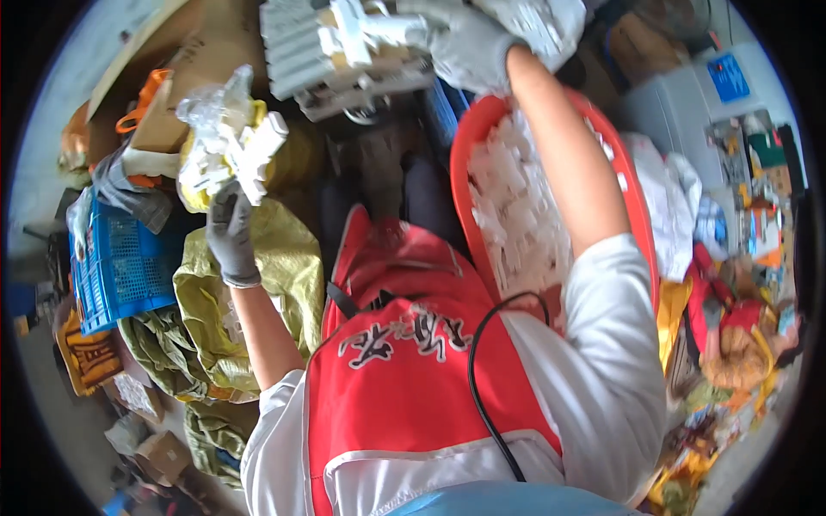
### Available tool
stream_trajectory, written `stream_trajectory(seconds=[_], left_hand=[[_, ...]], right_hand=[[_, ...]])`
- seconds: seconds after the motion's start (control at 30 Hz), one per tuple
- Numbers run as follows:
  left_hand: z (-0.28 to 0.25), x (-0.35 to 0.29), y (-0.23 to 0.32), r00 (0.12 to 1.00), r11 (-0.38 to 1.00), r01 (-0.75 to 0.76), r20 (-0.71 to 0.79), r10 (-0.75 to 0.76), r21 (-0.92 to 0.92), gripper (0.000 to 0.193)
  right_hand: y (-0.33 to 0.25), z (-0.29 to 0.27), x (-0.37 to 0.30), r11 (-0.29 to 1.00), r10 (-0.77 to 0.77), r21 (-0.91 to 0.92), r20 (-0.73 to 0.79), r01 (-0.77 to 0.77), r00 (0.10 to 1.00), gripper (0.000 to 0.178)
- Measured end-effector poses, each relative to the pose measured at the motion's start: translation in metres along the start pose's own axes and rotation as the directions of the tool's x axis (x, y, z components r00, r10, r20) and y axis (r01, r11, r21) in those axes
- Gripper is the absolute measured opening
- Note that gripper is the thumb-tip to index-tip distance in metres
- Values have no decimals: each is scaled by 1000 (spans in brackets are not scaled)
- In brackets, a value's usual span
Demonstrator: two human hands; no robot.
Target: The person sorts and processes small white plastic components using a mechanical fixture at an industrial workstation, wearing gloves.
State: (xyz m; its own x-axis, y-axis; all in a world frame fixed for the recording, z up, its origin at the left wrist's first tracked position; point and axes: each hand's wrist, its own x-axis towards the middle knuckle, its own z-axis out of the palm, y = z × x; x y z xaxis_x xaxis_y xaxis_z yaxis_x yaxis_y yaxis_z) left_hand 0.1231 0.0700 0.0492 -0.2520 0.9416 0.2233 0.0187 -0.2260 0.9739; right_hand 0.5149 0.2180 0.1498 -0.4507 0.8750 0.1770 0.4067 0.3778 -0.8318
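My left hand (231, 234), in a grey glove, is raised at the left with its fingers curled at the lower end of several white plastic pieces (260, 153). The pieces are in front of a yellow bag (194, 199) with a clear plastic liner (211, 116). At the top, my right hand (471, 50), in a pale glove, reaches over a ribbed grey surface (297, 47). Its fingers close on the end of a white plastic piece (379, 33), among other white pieces there. The fingertips are partly blurred.
A red tub (462, 185) full of white pieces stands beneath my right forearm. At the left are a blue crate (129, 258), a yellow-green woven sack (288, 249) and a cardboard box (215, 43). A white sack (662, 198) and a heap of clutter (731, 335) lie at the right.
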Motion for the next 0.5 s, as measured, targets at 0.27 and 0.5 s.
stream_trajectory(seconds=[0.27, 0.5], left_hand=[[-88, -63, 24, 983, 767, 150, -9, -185, 624, 30], [-170, -122, 58, 962, 564, 210, -273, 29, 799, 31]], right_hand=[[157, 2, -183, 714, 514, -431, -212, -552, 831, 38], [273, 53, -261, 389, 788, -420, -311, -820, 532, 47]])
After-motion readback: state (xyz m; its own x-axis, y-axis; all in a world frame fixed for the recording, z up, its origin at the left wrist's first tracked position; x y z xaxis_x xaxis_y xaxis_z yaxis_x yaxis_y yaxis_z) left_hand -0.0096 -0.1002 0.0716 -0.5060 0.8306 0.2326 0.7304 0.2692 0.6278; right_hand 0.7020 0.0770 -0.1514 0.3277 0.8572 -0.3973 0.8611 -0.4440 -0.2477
